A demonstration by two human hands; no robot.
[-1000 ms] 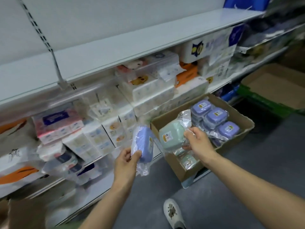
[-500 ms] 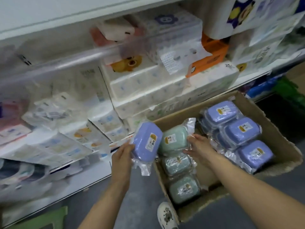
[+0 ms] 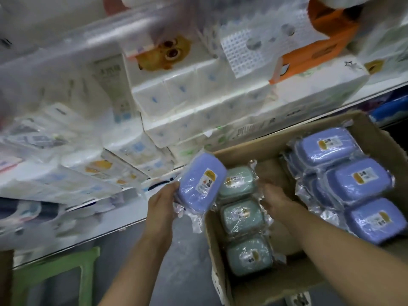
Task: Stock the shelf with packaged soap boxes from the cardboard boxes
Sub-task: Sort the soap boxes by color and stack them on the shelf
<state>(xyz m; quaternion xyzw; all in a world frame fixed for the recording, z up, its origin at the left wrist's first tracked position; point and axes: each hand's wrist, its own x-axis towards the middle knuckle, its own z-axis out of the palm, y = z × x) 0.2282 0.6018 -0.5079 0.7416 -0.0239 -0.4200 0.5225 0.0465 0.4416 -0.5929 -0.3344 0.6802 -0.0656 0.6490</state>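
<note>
My left hand (image 3: pixel 162 203) grips a purple soap box (image 3: pixel 201 184) in clear wrap, held tilted just left of the open cardboard box (image 3: pixel 265 144). My right hand (image 3: pixel 276 199) is down inside the box, its fingers on the wrap at the right edge of a green soap box (image 3: pixel 239 182). That box lies at the far end of a row with two more green boxes (image 3: pixel 242 215). Purple boxes (image 3: pixel 357 180) are stacked on the right side of the cardboard box.
Shelves (image 3: pixel 132 195) packed with white tissue packs (image 3: pixel 198 96) run along the back and left, close behind the cardboard box. A green plastic stool (image 3: pixel 55 274) stands on the grey floor at lower left. A white shoe (image 3: pixel 298 299) shows at the bottom edge.
My right hand has lowered the green soap box into the cardboard box at the head of the green row. The view dropped and moved closer; the left hand keeps the purple box.
</note>
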